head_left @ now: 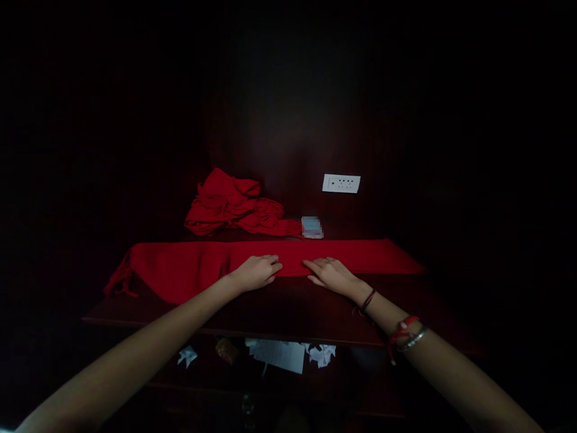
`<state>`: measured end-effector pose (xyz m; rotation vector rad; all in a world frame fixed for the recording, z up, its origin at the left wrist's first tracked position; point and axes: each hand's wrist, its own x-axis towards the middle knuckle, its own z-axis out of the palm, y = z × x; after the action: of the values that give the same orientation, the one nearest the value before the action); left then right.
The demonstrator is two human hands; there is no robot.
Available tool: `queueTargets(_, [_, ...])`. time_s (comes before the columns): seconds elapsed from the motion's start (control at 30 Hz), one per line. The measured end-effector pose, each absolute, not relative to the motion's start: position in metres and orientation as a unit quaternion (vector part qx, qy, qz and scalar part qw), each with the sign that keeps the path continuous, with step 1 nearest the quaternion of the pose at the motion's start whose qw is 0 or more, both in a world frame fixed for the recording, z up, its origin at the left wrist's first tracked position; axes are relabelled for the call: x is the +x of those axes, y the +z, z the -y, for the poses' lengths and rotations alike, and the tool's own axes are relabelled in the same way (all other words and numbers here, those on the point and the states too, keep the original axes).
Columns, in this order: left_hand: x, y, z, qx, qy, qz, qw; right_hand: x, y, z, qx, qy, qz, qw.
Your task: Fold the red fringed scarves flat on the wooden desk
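Observation:
A long red scarf (360, 255) lies across the dark wooden shelf, folded into a narrow flat strip. Its left end is wider and looser, with fringe hanging at the far left. My left hand (258, 272) rests on the near edge of the strip, fingers stretched to the right and lying on the cloth. Facing it, my right hand (332, 276) touches the same edge a short way to the right, its index finger and thumb apart. Behind the strip sits a crumpled heap of red fringed cloth (225, 204).
A small blurred packet (311, 227) lies behind the scarf. On the back wall is a white socket panel (341, 183). The shelf (288, 310) ends at a front edge; below it are a paper sheet (283, 356), crumpled white paper (322, 355) and a brownish packet (226, 350). The sides are very dark.

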<state>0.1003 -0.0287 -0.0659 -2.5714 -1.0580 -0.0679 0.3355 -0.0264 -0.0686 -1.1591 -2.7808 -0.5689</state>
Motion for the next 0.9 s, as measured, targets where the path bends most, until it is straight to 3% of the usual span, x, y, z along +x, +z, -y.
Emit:
queueTargets(0.3, [0.102, -0.08, 0.011, -0.908, -0.117, 0.362, 0.179, 0.305, -0.076, 0.013, -0.351, -0.218, 0.908, 0.071])
queueTargets(0.63, [0.102, -0.067, 0.022, -0.915, -0.067, 0.393, 0.06, 0.323, -0.081, 0.008, -0.312, -0.098, 0.939, 0.105])
queueTargets(0.9, [0.069, -0.061, 0.026, -0.886, -0.02, 0.456, 0.084, 0.33, -0.084, 0.004, -0.26, -0.012, 0.953, 0.155])
